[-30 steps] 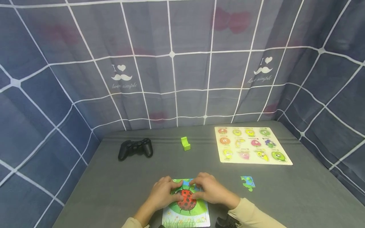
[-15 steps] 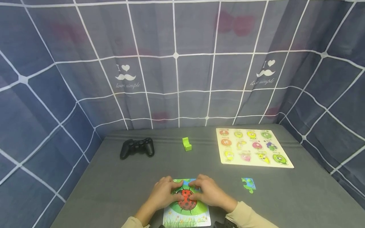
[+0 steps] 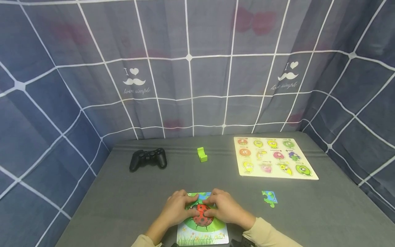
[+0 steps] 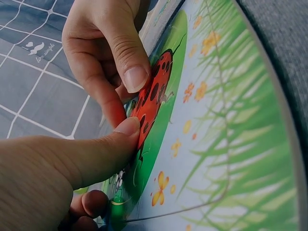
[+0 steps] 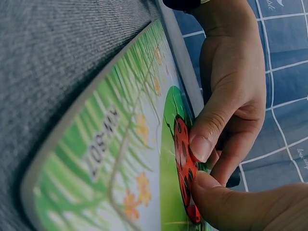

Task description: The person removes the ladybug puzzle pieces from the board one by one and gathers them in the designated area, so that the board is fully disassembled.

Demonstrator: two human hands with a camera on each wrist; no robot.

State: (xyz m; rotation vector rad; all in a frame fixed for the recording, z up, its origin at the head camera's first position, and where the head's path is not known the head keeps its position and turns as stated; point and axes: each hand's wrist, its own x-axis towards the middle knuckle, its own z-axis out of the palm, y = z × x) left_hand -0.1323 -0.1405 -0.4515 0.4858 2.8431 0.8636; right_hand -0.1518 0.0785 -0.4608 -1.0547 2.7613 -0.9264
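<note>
A jigsaw puzzle board [image 3: 202, 237] with a red ladybug [image 3: 202, 221] on green lies flat at the table's front. My left hand [image 3: 175, 208] grips a puzzle piece at the upper left, its thumb on the ladybug and index finger higher up. Opposite it, my right hand [image 3: 227, 208] grips a piece at the upper right, with thumb and bent index finger on the picture. In both wrist views the two thumbs press close together on the ladybug [image 4: 153, 103]. The hands hide the piece edges. A loose blue-green puzzle piece [image 3: 270, 198] lies to the right.
A cream fruit puzzle board [image 3: 277, 157] lies at the back right. Behind my hands are a small lime-green block [image 3: 202, 155] and, further left, a black game controller [image 3: 148, 160]. A grid-patterned curtain [image 3: 210, 79] encloses the table's back and sides.
My right index finger has shifted slightly to the left on the puzzle, and the right thumb has edged toward the left one. The left hand stays in place. The head view has moved a little.
</note>
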